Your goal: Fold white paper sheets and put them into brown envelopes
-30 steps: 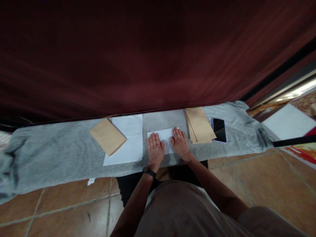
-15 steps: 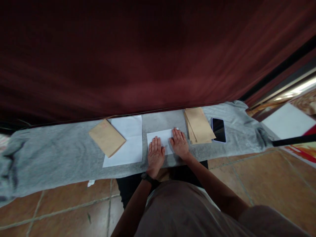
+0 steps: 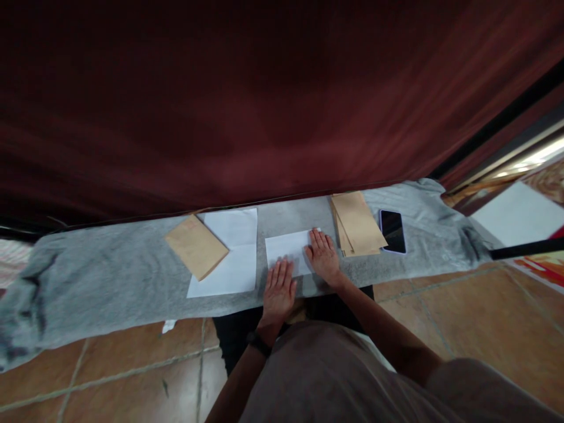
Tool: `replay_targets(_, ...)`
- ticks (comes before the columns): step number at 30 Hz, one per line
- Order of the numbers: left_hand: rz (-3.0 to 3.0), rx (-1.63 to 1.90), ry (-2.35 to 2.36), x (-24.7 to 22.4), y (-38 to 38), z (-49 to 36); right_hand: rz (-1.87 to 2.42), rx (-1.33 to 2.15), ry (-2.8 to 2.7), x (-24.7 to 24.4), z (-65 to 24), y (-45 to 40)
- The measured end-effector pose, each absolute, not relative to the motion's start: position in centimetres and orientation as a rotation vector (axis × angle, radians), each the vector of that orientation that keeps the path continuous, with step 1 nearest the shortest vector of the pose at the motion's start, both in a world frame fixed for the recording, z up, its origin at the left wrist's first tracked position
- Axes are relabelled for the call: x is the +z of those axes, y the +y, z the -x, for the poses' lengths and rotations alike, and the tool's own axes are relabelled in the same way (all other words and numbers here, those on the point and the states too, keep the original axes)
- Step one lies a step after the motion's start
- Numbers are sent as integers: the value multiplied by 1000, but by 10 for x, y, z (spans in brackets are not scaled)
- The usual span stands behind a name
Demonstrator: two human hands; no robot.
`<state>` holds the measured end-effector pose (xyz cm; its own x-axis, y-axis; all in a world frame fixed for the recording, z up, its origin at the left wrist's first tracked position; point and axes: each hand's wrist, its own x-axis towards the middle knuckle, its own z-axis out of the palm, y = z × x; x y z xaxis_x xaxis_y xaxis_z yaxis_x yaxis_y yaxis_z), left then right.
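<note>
A small white sheet of paper [image 3: 286, 247], apparently folded, lies on the grey cloth in front of me. My left hand [image 3: 279, 292] rests flat with its fingertips on the near left edge of the sheet, fingers stretched out. On the sheet's right end lies my right hand [image 3: 322, 255], palm down and fingers extended. A larger creased white sheet [image 3: 240, 258] is to the left, partly under a brown envelope [image 3: 197, 247]. Several brown envelopes [image 3: 356, 220] are stacked just right of my right hand.
A phone [image 3: 392, 231] lies right of the envelope stack. The grey cloth [image 3: 118, 270] covers a long narrow surface. Behind it hangs a dark red curtain [image 3: 273, 117]. At the far right are a black bar and a white panel [image 3: 517, 214].
My left hand has slid back toward me, uncovering more of the small sheet. My right hand keeps its place on the sheet. The view has shifted slightly.
</note>
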<state>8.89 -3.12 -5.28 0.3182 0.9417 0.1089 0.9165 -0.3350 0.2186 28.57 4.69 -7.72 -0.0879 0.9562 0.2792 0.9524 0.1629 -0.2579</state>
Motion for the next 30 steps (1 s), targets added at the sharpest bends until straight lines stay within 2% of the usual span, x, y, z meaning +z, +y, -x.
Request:
replay_targets(7, -2497, 269, 1654, -51, -39, -99, 1795, 70, -2112, -61, -282, 40)
replay_targets(13, -2510, 244, 1645, -53, -38, -96, 1496, 147, -2373, -58, -264, -11)
replay_targets(20, -2452, 349, 1728, -55, -49, -81, 1588, 96, -2349, -65, -300, -34)
replay_targets(25, -2182, 556, 1880, -69, -47, -72, 1593, 77, -2353, -66, -315, -37)
replay_targets(30, -1659, 753, 1882, -71, -22, -64, 1601, 56, -2340, -67, -313, -38)
